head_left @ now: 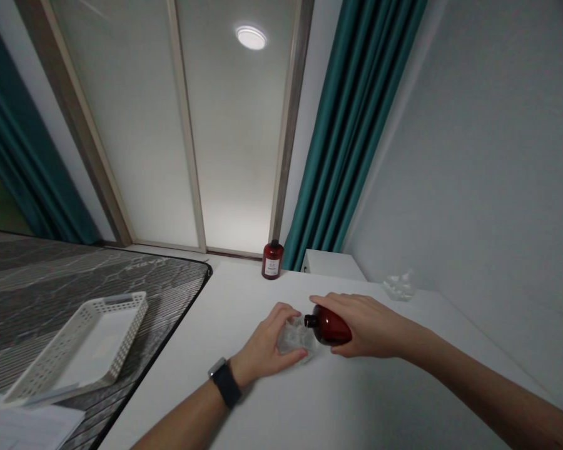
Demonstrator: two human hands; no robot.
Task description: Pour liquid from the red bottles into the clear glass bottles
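My right hand (pixel 363 325) is wrapped round a dark red-brown bottle (pixel 329 326), tipped on its side with its black neck pointing left. Just below that neck is a clear glass container (pixel 293 337), which my left hand (pixel 267 344) grips from the left with thumb and fingers curved round it. The glass stands on the white tabletop (pixel 244 300). Whether liquid is running from the bottle cannot be made out. A second red-brown bottle (pixel 273 261), upright with a white label and black top, stands at the far edge of the tabletop.
At the left, a white perforated basket (pixel 126 337) lies on a grey patterned surface (pixel 169 281), with white papers (pixel 32 422) in front of it. A crumpled clear item (pixel 398 287) is at the back right by the wall. A white box-like cabinet (pixel 333 265) stands beyond the tabletop.
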